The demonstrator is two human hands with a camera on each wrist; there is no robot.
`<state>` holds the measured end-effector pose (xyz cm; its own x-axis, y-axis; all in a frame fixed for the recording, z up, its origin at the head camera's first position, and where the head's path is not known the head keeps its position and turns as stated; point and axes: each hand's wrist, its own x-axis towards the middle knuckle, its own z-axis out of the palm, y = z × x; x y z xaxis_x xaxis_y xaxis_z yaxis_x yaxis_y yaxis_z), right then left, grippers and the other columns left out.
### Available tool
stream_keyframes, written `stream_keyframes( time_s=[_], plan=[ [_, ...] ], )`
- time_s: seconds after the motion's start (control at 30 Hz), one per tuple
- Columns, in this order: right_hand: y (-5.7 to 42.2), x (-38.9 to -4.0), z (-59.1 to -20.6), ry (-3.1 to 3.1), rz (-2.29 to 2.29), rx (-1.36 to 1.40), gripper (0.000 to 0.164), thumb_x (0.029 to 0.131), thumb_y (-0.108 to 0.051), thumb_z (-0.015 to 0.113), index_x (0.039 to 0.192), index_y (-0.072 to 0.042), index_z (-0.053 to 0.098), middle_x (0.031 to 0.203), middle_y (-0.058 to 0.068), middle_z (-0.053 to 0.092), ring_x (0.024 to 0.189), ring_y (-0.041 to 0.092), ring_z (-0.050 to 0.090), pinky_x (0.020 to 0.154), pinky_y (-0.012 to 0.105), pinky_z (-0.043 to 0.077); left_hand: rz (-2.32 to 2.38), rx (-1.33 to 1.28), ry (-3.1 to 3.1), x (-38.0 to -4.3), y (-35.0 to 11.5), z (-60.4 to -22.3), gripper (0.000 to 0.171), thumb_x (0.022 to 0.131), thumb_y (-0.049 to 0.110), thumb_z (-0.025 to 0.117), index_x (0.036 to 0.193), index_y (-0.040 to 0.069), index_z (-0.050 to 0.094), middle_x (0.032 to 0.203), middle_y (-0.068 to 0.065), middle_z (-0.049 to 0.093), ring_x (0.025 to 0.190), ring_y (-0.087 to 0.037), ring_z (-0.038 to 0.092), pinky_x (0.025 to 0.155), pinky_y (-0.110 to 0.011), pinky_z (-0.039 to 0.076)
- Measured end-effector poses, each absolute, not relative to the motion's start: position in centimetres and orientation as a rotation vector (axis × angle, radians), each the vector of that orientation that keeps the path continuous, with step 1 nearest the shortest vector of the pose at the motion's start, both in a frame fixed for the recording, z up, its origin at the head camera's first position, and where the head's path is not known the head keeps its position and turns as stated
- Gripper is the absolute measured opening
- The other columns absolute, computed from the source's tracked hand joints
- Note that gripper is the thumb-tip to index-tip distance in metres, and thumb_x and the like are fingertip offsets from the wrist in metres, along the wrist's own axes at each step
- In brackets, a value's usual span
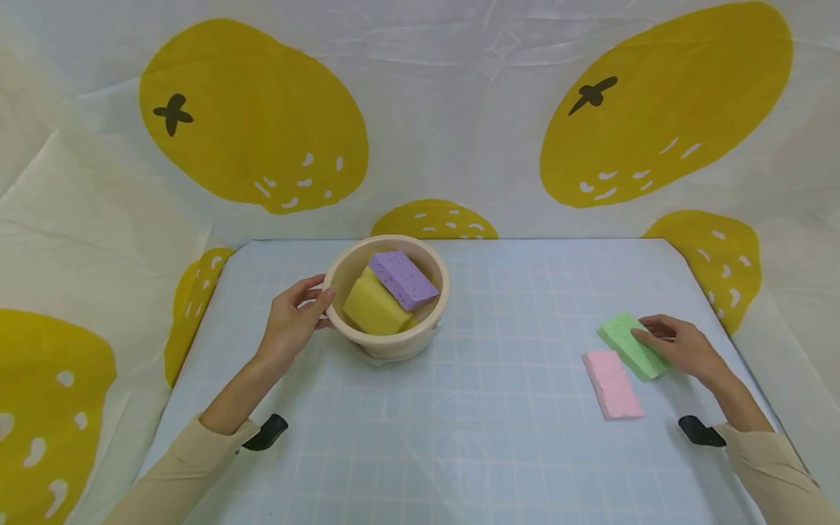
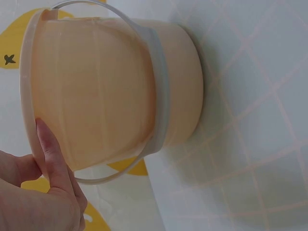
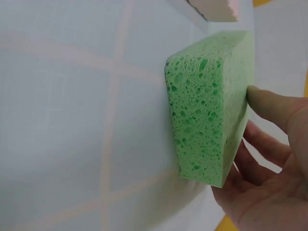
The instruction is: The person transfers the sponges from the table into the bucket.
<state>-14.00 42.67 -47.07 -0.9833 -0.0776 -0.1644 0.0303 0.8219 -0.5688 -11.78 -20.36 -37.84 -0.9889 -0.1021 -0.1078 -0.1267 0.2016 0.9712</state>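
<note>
A cream bucket [image 1: 394,348] stands at the table's back, left of the middle. Inside it a purple sponge [image 1: 403,280] lies across a yellow sponge [image 1: 375,305]. My left hand [image 1: 297,317] pinches the bucket's left rim, thumb on one side and fingers on the other. On the right, my right hand [image 1: 682,346] holds a green sponge [image 1: 631,346] by its right edge. The right wrist view shows the thumb on the upper face of the porous green sponge [image 3: 197,115], the other fingers along its side. Beside it lies a pink sponge [image 1: 613,385], untouched.
A pale blue checked cloth covers the table [image 1: 499,408]. Behind it hangs a white sheet [image 1: 453,109] printed with yellow fruit. The bucket's grey handle [image 2: 161,86] hangs down against its side in the left wrist view.
</note>
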Motion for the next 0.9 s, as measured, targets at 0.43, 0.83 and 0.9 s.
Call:
stream_keyframes(
  time_s=[0.43,0.83,0.9],
  plan=[
    [41.8,-14.7,-44.2,2.790,-0.798,-0.110,0.058,0.101,-0.038,0.067,0.131,0.009,0.053,0.124,0.035,0.059,0.110,0.048,0.058,0.087,0.056,0.058,1.989,-0.199,2.404,-11.8,-20.5,-37.8,0.051,0.104,0.023,0.064,0.147,0.000,0.051,0.122,-0.020,0.057,0.081,-0.006,0.069,0.074,-0.023,0.062],
    [41.6,-15.7,-41.1,2.799,-0.803,-0.129,0.059,0.100,-0.036,0.069,0.139,0.006,0.053,0.124,0.033,0.061,0.108,0.045,0.061,0.078,0.035,0.059,1.969,-0.209,2.406,-12.0,-20.5,-38.0,0.053,0.104,0.025,0.064,0.148,0.002,0.050,0.123,-0.018,0.057,0.084,-0.006,0.069,0.074,-0.025,0.063],
    [41.3,-15.8,-40.5,2.803,-0.814,-0.106,0.061,0.100,-0.039,0.069,0.140,0.005,0.053,0.125,0.032,0.061,0.108,0.044,0.062,0.077,0.032,0.058,1.969,-0.216,2.402,-11.9,-20.5,-37.9,0.053,0.104,0.025,0.064,0.149,0.002,0.050,0.124,-0.018,0.057,0.083,-0.005,0.069,0.074,-0.024,0.063]
  ],
)
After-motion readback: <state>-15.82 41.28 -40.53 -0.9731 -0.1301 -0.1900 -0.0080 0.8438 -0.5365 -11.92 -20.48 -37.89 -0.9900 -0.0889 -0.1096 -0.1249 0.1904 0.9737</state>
